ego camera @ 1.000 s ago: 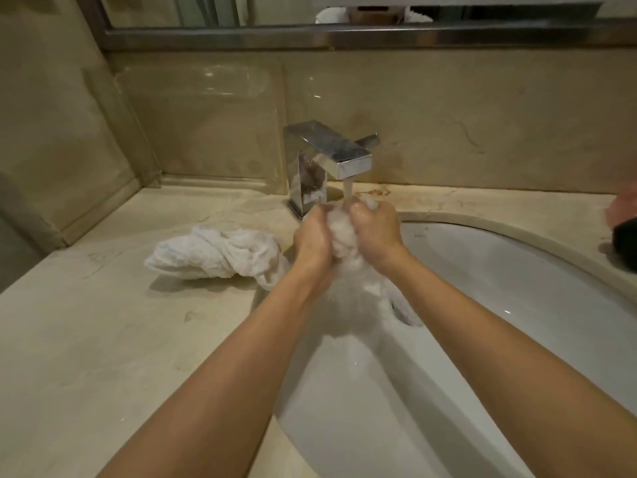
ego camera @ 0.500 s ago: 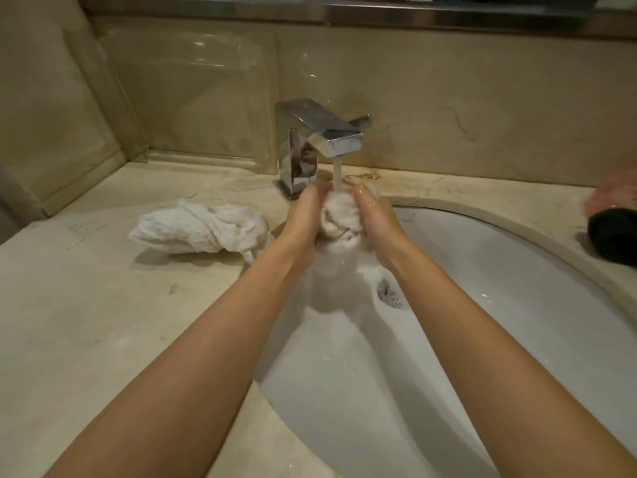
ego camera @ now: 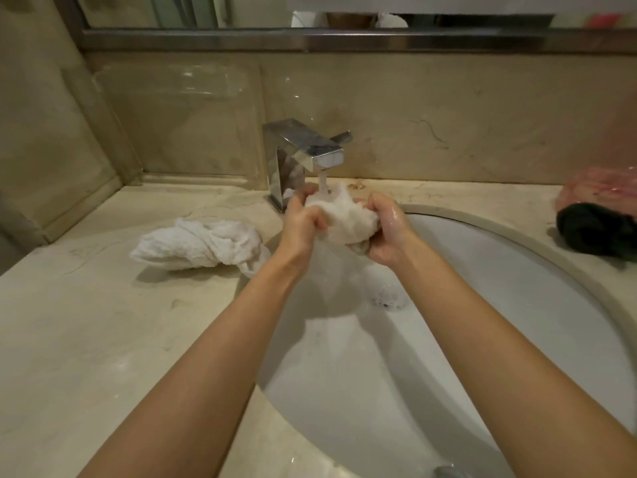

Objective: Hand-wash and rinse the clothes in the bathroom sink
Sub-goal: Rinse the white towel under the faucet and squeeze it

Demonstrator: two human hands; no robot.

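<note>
Along the beige marble wall, under a mirror's metal frame, a stone desk (ego camera: 86,339) holds an oval white sink (ego camera: 517,305) with a square chrome faucet (ego camera: 303,157) at its back edge. A crumpled white towel (ego camera: 196,244) lies on the desk left of the sink; a dark cloth (ego camera: 593,232) and something pink sit at the far right. Over the basin, under the running stream, the left hand (ego camera: 301,225) and right hand (ego camera: 387,232) each grip an end of a wet white cloth (ego camera: 344,219), fingers curled tight into it. The cloth's long axis runs left to right between the hands. Half a second ago it was bunched into a small ball between close-pressed hands; now the hands are further apart and it is stretched wider.
</note>
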